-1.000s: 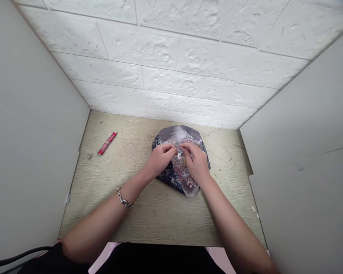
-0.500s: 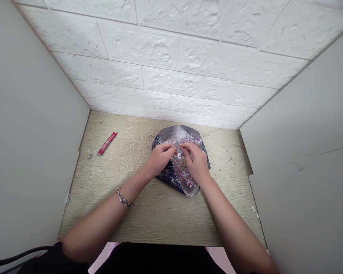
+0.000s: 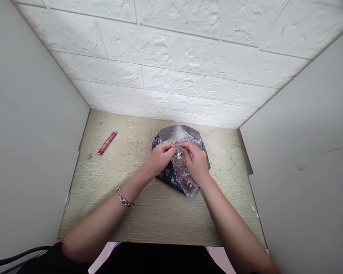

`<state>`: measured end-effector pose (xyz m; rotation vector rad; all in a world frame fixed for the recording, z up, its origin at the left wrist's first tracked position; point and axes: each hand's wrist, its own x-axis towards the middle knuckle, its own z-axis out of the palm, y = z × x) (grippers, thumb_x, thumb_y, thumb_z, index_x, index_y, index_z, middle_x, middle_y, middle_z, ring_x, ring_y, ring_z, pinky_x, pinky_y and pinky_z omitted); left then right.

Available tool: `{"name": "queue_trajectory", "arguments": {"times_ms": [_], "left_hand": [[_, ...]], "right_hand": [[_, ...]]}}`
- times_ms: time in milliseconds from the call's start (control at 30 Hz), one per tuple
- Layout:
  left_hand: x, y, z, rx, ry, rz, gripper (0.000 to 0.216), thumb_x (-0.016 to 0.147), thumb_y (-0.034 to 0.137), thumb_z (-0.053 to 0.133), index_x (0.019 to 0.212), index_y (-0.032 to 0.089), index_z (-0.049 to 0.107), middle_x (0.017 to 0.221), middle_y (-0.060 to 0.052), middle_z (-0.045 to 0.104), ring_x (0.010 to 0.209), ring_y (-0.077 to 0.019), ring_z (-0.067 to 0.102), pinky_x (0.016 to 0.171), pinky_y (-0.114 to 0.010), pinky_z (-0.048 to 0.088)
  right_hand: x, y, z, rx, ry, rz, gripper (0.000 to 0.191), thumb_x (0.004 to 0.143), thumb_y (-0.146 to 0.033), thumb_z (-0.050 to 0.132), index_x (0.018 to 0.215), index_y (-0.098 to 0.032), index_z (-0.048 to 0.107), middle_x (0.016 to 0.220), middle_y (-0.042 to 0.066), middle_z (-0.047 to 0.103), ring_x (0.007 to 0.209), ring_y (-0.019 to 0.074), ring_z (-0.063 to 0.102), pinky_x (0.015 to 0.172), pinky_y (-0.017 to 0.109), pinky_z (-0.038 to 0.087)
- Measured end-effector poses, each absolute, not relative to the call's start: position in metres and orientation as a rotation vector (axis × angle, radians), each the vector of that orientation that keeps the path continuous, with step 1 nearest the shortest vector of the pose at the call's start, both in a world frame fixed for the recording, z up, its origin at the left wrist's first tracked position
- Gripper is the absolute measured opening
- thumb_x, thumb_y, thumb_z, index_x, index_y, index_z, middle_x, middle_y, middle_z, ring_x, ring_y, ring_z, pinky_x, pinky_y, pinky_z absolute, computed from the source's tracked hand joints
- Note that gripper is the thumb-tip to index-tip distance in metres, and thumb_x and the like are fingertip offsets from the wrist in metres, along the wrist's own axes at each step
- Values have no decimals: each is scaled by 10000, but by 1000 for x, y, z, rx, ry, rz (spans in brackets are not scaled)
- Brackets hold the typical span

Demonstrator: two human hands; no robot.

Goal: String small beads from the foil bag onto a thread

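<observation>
A dark blue patterned pouch with a silvery lining lies opened out on the table, and many small multicoloured beads are spread over it. Above the beads my left hand is closed, thumb and index finger pinched together. My right hand faces it from the right, its fingertips also pinched and almost meeting the left ones. What lies between the fingertips is too small to make out. A bit of white shows just below them.
On the left of the wooden table lie a red tube-shaped packet and a small shiny piece. Thin thread-like strands lie to the right. Grey panels stand on both sides, with a white brick-patterned wall behind.
</observation>
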<state>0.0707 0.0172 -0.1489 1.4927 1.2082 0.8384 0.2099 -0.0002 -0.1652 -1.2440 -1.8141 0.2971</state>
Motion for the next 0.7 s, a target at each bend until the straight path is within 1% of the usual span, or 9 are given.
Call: {"name": "queue_trajectory", "arguments": {"times_ms": [233, 433, 500, 700], "left_hand": [[71, 18, -150, 1507, 1209, 857, 188, 710, 299, 429, 596, 168, 502, 417, 66, 313, 445, -75, 320, 469, -218, 278], [71, 17, -150, 1612, 1171, 902, 256, 721, 346, 445, 648, 141, 581, 574, 14, 504, 591, -102, 440, 577, -232, 354], [71, 16, -149, 1641, 1183, 903, 286, 727, 370, 446, 662, 140, 602, 598, 3, 536, 625, -116, 463, 602, -238, 367], [69, 17, -153, 1712, 1233, 871, 351, 738, 430, 449, 699, 142, 645, 556, 24, 518, 581, -104, 456, 568, -224, 354]], "right_hand": [[210, -1, -165, -1234, -1850, 288, 215, 842, -215, 365, 917, -212, 567, 881, 41, 626, 812, 156, 574, 722, 303, 455], [209, -1, -164, -1208, -1901, 254, 207, 853, -215, 355, 909, -202, 554, 841, 45, 612, 783, 150, 562, 707, 291, 451], [210, -1, -164, -1210, -1918, 240, 210, 854, -206, 349, 912, -199, 551, 841, 47, 609, 788, 151, 558, 713, 293, 449], [211, -1, -164, -1243, -1939, 218, 231, 855, -210, 341, 911, -201, 566, 847, 53, 607, 799, 162, 555, 719, 310, 450]]}}
